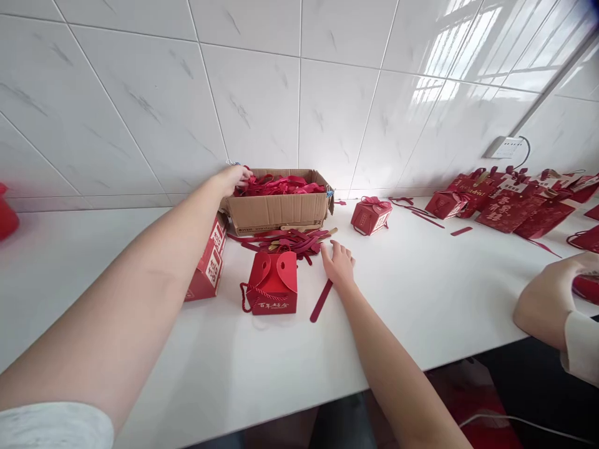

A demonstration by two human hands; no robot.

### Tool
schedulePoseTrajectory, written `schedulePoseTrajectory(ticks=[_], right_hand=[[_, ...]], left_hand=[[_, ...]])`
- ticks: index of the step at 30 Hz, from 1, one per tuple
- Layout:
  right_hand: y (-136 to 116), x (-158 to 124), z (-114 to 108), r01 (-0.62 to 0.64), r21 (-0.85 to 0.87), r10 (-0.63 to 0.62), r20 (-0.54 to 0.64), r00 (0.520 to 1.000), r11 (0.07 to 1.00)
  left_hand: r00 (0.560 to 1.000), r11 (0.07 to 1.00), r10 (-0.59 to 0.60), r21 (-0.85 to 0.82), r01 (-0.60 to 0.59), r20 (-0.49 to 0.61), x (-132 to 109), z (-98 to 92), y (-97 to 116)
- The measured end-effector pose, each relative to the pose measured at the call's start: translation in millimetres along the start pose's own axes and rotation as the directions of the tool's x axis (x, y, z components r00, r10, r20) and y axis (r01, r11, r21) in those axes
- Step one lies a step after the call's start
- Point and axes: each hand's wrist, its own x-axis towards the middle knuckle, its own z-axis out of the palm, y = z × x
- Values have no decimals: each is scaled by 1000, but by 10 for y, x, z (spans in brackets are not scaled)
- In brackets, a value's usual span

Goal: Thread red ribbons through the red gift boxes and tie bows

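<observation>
My left hand reaches over the left rim of a cardboard box full of red ribbons; its fingers curl at the ribbons, and what they grip is hidden. My right hand lies flat and open on the white table, its fingertips at a loose pile of red ribbons in front of the box. A red strip lies under that wrist. A small red gift box with a cord handle stands just left of my right hand.
A stack of flat red boxes leans left of the carton. Another finished gift box sits farther right, and several red boxes crowd the far right. Another person's hand rests at the right edge. A wall socket is on the tiles.
</observation>
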Motion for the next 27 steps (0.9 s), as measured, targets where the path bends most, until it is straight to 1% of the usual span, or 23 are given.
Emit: schedulePoseTrajectory(ticks=[1,3,4,5,6,7,8,10,11,12,13,14,15,16,17,18,19,20,21,22,23,25,27], right_hand=[[1,-1,1,-1,8,1,-2,1000,1000],[6,-5,11,-3,29,3,-8,1000,1000],[10,-8,16,-3,42,3,-12,1000,999],[11,-10,19,-2,57,3,-17,1000,998],[9,-11,13,2,74,0,-22,1000,997],[0,-11,-5,11,94,-8,-30,1000,996],[-20,-10,-40,29,115,-24,-41,999,993],[-113,-14,-170,90,161,-78,-80,994,983],[-195,-25,-263,136,185,-118,-107,987,973],[-303,-46,-370,182,210,-155,-139,978,961],[-435,-79,-486,220,232,-185,-165,969,947],[-589,-126,-603,285,276,-243,-177,954,918],[-756,-185,-714,386,407,-354,-156,922,828],[-928,-253,-811,457,511,-478,-100,873,728],[-1094,-327,-892,488,584,-588,-21,809,649],[-1244,-399,-952,492,647,-688,71,723,583],[-1371,-465,-993,465,698,-762,179,622,544],[-1471,-521,-1018,428,731,-797,259,546,531],[-1541,-565,-1031,398,750,-808,301,506,529],[-1583,-597,-1039,374,764,-812,318,490,525],[-1602,-618,-1046,355,777,-809,313,497,519],[-1594,-640,-1071,339,804,-798,255,546,489],[-1561,-648,-1114,340,839,-787,156,597,425]], left_hand=[[999,998,-32,-45,31,-34,-40,-21,87],[994,989,-34,-145,18,-107,-206,-30,331],[990,977,0,-211,-30,-140,-347,-16,476],[982,921,78,-364,-138,-175,-530,6,623],[970,869,162,-440,-227,-180,-748,35,760],[959,854,204,-444,-273,-198,-992,65,879],[959,863,214,-423,-275,-187,-1245,92,973],[953,898,226,-336,-283,-200,-1718,128,1087],[957,917,217,-295,-267,-193,-1910,137,1114],[964,931,215,-266,-250,-154,-2063,142,1129],[961,929,244,-254,-269,-127,-2176,146,1138],[961,935,264,-225,-275,-81,-2252,152,1143],[957,936,288,-200,-291,-46,-2297,162,1149],[953,937,302,-177,-302,-24,-2319,175,1154],[952,940,306,-157,-304,-12,-2326,192,1160],[952,941,305,-147,-304,-11,-2325,209,1165],[954,944,299,-143,-298,-13,-2323,226,1169],[956,946,292,-142,-291,-14,-2323,238,1170],[956,946,292,-144,-291,-18,-2327,243,1169],[954,942,300,-148,-300,-25,-2337,241,1167],[949,937,312,-154,-314,-37,-2353,232,1163],[934,920,348,-163,-357,-78,-2399,199,1157],[918,906,378,-155,-393,-118,-2453,164,1160]])
